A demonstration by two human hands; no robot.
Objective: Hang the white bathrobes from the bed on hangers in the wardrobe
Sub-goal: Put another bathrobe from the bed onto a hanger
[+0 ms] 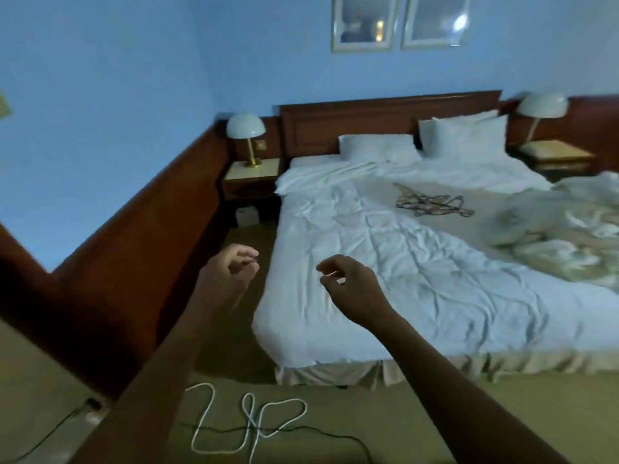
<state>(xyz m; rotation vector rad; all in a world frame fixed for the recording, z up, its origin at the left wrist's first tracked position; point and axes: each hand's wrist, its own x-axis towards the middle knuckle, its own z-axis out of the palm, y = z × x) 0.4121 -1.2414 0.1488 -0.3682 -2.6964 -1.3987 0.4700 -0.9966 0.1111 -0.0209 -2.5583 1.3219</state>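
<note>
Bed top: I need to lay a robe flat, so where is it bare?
Bare sheet runs along the left side, from the foot edge up to the pillows. Crowded on the right: the hanger tangle and the crumpled white heap.

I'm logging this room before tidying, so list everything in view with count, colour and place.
bed: one, white sheet, wooden headboard, centre and right
pillows: two, white, against the headboard
hangers: tangled pile, dark, count unclear, on the bed
crumpled fabric: one heap, white, bed's right edge, possibly the bathrobes
lamps: two, white shades, one per nightstand
nightstands: two, wood with pale tops, flanking the bed
framed pictures: two, pale frames, wall above the headboard
cord: one, white, looped on the floor
cable: one, black, on the floor, crossing the cord
left hand: one, empty, loosely curled, above the floor beside the bed
right hand: one, empty, loosely curled, above the bed's near corner
</note>
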